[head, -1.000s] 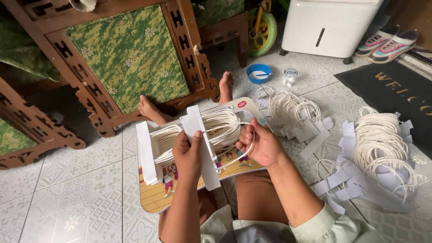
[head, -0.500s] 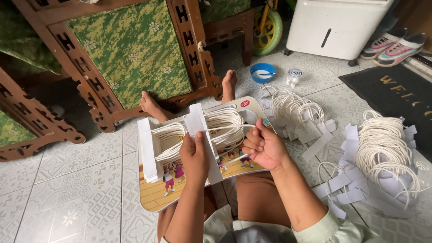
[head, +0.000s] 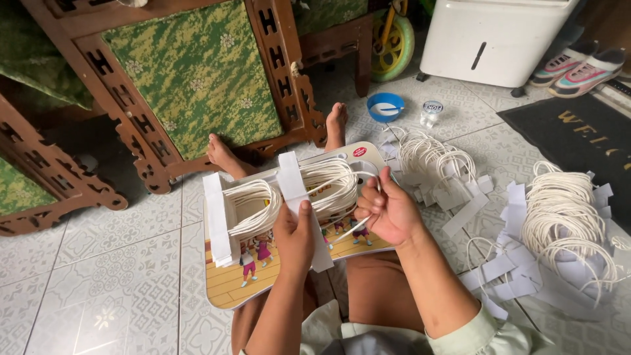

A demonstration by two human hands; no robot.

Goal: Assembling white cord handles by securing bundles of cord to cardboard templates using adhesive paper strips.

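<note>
The left hand (head: 294, 231) presses flat on a white paper strip (head: 299, 197), fingers extended and thumb alongside; it closes around nothing. The strip runs across bundled loops of white cord (head: 328, 181) lying on a lap tray (head: 230, 289) with a cartoon-printed surface. The forearm hides the strip's near end.

The right hand (head: 389, 213), just right of the left hand, is curled shut around a thin white stick-like tool (head: 351, 228). Only the tool's lower end shows; the fingers cover the rest, and its kind cannot be determined. One cord strand rises past the knuckles of this hand.

A second paper strip (head: 215, 220) lies well left of the left hand, binding another cord bundle (head: 253, 207).

To the right of the right hand, finished cord loops with paper tabs (head: 437, 164) rest on the tiled floor (head: 105, 263). Farther right, a larger pile (head: 565, 223) is partly cut off by the frame edge.

Beyond both hands, two bare feet (head: 336, 121) touch a carved wooden chair (head: 190, 79).
</note>
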